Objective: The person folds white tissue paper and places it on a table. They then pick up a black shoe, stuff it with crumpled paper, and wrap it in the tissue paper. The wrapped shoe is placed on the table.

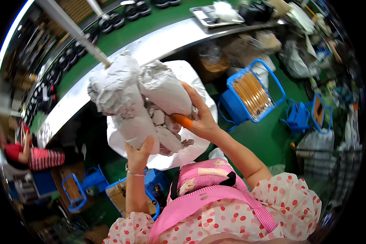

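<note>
My left hand (139, 155), with a bracelet at the wrist, is closed on the lower end of a long crumpled bundle wrapped in white paper (124, 97). My right hand (201, 120) grips the side of a second paper-wrapped bundle (166, 87); an orange cover (182, 120) sits on its thumb. What the paper wraps is hidden. Both bundles are over a wide white bag or liner (199, 87), which has loose crumpled paper (168, 138) in it between my hands.
A long metal-topped bench (162, 36) curves across the far side, with a metal tray (219, 20) on it. Rows of dark shoes (132, 11) stand beyond. Blue stools (242, 95) are at right and lower left. A person in red (18, 152) sits at far left.
</note>
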The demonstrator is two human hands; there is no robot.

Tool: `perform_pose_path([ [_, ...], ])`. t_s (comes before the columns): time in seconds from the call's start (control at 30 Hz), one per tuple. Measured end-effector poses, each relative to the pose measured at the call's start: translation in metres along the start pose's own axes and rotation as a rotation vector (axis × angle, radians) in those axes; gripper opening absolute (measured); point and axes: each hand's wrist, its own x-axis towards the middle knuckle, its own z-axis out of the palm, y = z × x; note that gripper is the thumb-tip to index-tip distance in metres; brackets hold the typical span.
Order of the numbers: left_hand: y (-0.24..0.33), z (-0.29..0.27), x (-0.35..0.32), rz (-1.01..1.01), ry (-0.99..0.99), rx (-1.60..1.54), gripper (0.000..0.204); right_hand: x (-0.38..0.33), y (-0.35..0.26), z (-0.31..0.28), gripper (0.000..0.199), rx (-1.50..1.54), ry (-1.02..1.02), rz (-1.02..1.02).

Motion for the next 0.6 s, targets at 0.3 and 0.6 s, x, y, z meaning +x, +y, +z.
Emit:
perform_pose_path([
  [0.3, 0.014, 0.108, -0.031, 0.070, -0.227, -0.060, 0.076, -0.066, -0.082, -0.125, 0.077, -0.262, 0.348, -0.183],
  [0.6, -0.052, 0.331, -0.104, -0.051, -0.659, 0.035, 0.075, -0.226, -0.084, -0.318, 0.074, -0.433, 0.691, -0.038],
])
